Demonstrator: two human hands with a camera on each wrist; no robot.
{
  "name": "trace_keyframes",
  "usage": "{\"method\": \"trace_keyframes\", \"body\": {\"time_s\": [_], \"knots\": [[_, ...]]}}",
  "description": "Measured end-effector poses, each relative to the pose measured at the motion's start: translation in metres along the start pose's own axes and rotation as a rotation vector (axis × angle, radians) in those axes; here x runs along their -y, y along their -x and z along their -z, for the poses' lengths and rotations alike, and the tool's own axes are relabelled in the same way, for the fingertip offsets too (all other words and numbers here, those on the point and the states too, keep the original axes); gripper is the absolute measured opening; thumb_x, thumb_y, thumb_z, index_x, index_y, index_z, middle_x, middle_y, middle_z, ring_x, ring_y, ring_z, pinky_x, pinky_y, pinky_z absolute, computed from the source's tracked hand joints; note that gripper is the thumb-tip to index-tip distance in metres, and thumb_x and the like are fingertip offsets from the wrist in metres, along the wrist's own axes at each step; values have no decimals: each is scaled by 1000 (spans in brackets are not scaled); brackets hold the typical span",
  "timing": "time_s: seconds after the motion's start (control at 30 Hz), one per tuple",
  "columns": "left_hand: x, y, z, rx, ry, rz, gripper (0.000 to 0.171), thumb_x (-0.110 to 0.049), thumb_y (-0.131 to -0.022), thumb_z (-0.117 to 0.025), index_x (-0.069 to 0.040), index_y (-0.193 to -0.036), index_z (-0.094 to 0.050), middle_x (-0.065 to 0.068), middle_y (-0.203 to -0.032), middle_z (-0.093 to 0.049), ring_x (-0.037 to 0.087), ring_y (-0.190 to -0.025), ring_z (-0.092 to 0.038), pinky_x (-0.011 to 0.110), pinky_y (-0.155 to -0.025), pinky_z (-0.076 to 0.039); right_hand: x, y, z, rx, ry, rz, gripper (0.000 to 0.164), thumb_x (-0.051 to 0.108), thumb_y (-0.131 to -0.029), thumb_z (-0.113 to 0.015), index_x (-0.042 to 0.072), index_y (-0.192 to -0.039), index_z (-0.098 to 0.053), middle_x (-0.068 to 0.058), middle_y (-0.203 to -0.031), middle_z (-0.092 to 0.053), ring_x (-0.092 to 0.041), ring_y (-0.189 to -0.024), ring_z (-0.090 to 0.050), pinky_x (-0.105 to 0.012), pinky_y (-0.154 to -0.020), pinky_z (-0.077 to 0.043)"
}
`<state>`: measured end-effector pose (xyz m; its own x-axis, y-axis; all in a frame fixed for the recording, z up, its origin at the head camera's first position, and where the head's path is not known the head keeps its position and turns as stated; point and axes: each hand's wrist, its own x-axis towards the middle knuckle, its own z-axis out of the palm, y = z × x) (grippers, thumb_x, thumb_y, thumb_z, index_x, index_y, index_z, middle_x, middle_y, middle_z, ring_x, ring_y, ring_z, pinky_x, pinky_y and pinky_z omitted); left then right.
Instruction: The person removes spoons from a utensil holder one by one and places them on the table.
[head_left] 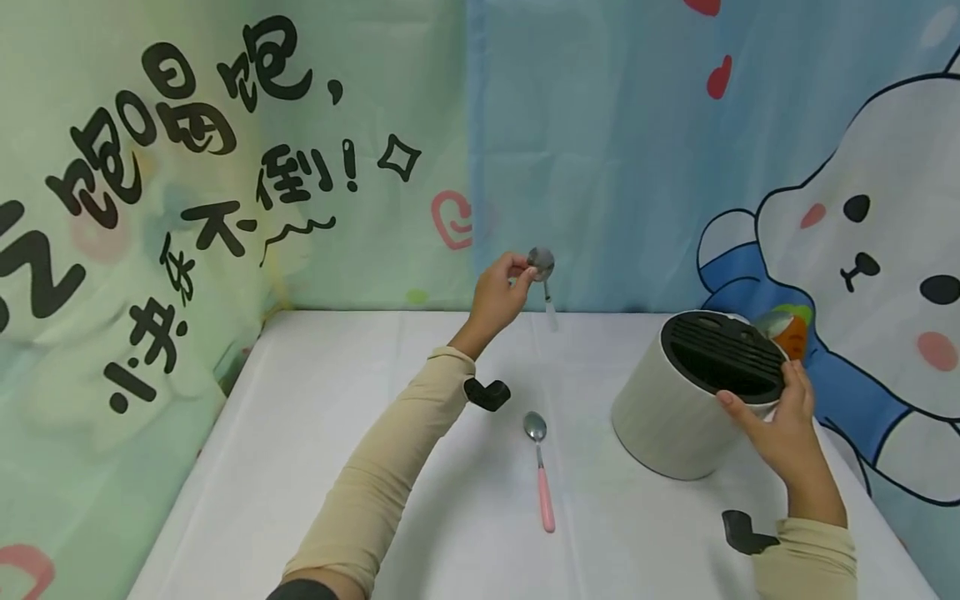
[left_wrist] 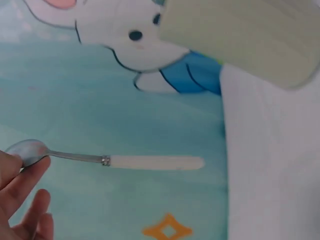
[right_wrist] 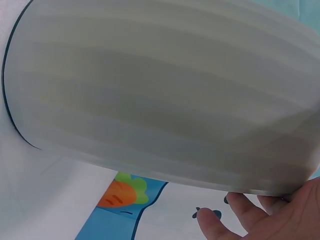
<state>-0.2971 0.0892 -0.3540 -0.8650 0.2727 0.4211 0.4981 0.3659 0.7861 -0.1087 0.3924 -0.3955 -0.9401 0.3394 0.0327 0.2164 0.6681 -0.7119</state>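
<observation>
My left hand (head_left: 501, 292) pinches a metal spoon (head_left: 542, 262) by its bowl, raised above the far edge of the table. In the left wrist view the spoon's white handle (left_wrist: 155, 162) points away from the fingers. On the right, my right hand (head_left: 783, 437) grips the rim of an off-white utensil holder (head_left: 663, 417) with a black slotted top (head_left: 720, 342). A shiny metal spoon bowl (head_left: 772, 323) shows at the holder's back right rim. The holder's ribbed wall (right_wrist: 150, 100) fills much of the right wrist view, fingers under its lower right edge.
A second spoon (head_left: 543, 492), with a pink handle, lies on the white table (head_left: 337, 383) between the arms, bowl toward the back. Printed curtains (head_left: 585, 150) hang behind the table and along its left side.
</observation>
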Motion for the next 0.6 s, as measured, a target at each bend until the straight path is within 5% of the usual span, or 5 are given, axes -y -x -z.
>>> {"method": "trace_keyframes", "body": {"time_s": [0.4, 0.6], "knots": [[61, 36, 20, 138, -72, 242, 19, -20, -91, -55, -3, -97, -60, 12, -95, -69, 24, -90, -64, 31, -72, -48, 2, 1, -1, -7, -8, -6, 97, 46, -88, -51, 2, -143, 17, -19, -147, 26, -49, -133, 16, -69, -97, -4], [79, 58, 18, 217, -15, 389, 21, -18, -89, -54, -2, -99, -61, 12, -91, -71, 23, -89, -63, 25, -68, -43, 2, -1, -1, -3, -8, 1, 96, 45, -88, -50, 2, -143, 17, -19, -147, 26, -49, -133, 16, -69, -97, -2]]}}
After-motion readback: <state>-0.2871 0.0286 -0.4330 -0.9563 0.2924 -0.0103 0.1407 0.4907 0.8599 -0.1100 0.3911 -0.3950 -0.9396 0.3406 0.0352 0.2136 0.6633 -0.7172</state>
